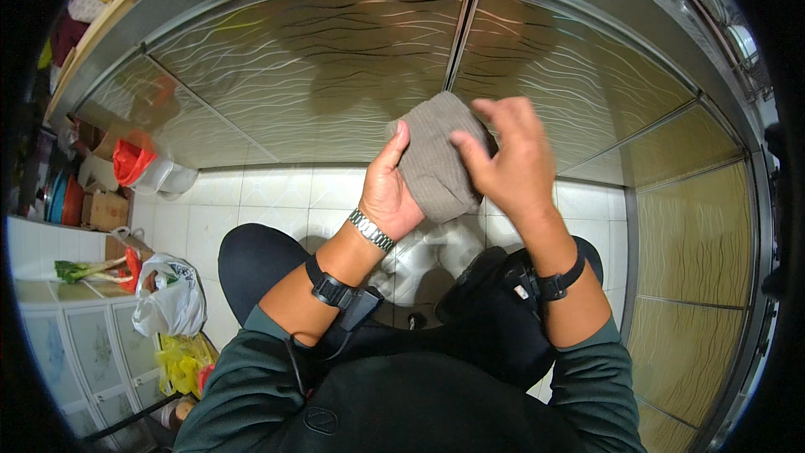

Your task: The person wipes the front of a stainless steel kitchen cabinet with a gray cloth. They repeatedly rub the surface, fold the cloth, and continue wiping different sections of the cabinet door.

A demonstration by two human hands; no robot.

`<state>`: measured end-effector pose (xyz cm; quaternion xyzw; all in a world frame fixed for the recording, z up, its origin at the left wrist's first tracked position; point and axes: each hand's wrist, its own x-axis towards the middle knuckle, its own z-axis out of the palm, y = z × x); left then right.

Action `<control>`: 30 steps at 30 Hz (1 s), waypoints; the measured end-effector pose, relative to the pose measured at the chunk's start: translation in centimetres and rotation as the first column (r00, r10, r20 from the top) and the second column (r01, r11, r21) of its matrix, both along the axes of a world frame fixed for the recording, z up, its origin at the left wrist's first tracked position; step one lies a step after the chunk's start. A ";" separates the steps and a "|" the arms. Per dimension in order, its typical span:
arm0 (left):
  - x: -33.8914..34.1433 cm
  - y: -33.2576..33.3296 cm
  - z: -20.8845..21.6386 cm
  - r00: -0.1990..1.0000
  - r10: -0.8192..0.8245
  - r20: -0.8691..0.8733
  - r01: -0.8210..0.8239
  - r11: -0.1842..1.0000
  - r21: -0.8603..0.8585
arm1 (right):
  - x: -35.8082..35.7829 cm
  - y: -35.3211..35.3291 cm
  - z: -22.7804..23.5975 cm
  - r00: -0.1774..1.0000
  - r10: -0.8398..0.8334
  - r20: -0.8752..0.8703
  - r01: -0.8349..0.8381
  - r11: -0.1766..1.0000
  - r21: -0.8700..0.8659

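Note:
A folded grey-brown ribbed cloth (443, 155) is held up in front of the cabinet doors. My left hand (387, 189) grips it from the left, thumb on top, with the other fingers hidden beneath. On the right, my right hand (513, 159) hovers at the cloth's edge. Its thumb and fingers are spread apart and slightly blurred, holding nothing that I can see. The thumb tip is very near the cloth; whether it touches is unclear.
Patterned cabinet doors (327, 75) run across the front and right side. At left, a clear bin (172, 176) with a red bag (132, 159) stands by a cardboard box (107, 211). Nearer are leafy green stalks (84, 268), a white plastic bag (172, 298) and a yellow bag (183, 365).

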<state>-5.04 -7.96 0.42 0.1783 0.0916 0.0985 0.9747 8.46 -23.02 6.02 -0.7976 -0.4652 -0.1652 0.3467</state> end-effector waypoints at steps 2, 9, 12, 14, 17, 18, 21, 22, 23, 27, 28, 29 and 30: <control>0.0 0.3 0.1 0.999 -0.009 -0.038 0.006 0.997 -0.077 | 2.0 -0.1 0.3 0.982 -0.147 -0.116 0.149 0.989 0.014; -0.1 1.2 -0.9 0.996 -0.081 -0.025 0.079 0.995 -0.062 | 2.7 -1.6 0.5 0.193 0.294 -0.936 -0.298 0.926 0.230; 0.2 1.1 -1.4 0.993 -0.064 -0.103 0.062 0.998 -0.024 | 2.1 -0.8 -0.4 0.343 0.305 -0.888 -0.266 0.939 0.220; 0.4 0.7 -1.8 0.985 -0.037 -0.170 0.038 0.999 0.006 | 1.5 -0.2 -0.8 0.757 0.156 -0.635 -0.242 0.969 -0.050; 0.4 0.0 -2.3 0.960 0.022 -0.280 -0.013 0.999 0.033 | -1.0 0.3 -1.3 0.946 0.096 -0.308 -0.178 0.951 -0.252; 0.2 0.1 -2.3 0.964 0.020 -0.266 -0.015 1.000 0.023 | -2.2 0.4 -1.5 0.952 0.118 -0.282 -0.200 0.937 -0.285; -0.4 0.6 -2.2 0.938 -0.076 -0.337 0.044 0.994 -0.102 | -4.1 0.3 -1.7 0.873 0.346 -0.345 -0.449 0.847 -0.286; -0.5 0.9 -2.0 0.957 -0.042 -0.287 0.024 0.998 -0.066 | -4.3 0.2 -1.6 0.819 0.450 -0.355 -0.541 0.811 -0.221; -0.4 0.8 -1.9 0.962 0.039 -0.271 -0.041 0.999 0.001 | -3.5 0.1 -1.4 0.798 0.508 -0.323 -0.581 0.791 -0.191; 0.0 0.7 -1.0 0.987 0.139 -0.083 -0.147 0.985 -0.091 | -0.7 0.3 -0.3 0.549 0.378 -0.746 -0.302 0.921 0.244; 0.0 0.7 -0.8 0.989 0.145 -0.035 -0.148 0.981 -0.126 | 0.0 0.2 0.2 0.691 0.244 -0.680 -0.234 0.966 0.109; 0.0 0.7 -0.5 0.989 0.148 -0.016 -0.149 0.982 -0.114 | 0.3 -0.1 0.5 0.750 0.208 -0.628 -0.262 0.965 0.006; -0.1 0.7 -0.3 0.990 0.137 0.018 -0.134 0.985 -0.104 | 0.5 -0.3 0.7 0.803 0.161 -0.574 -0.270 0.957 -0.109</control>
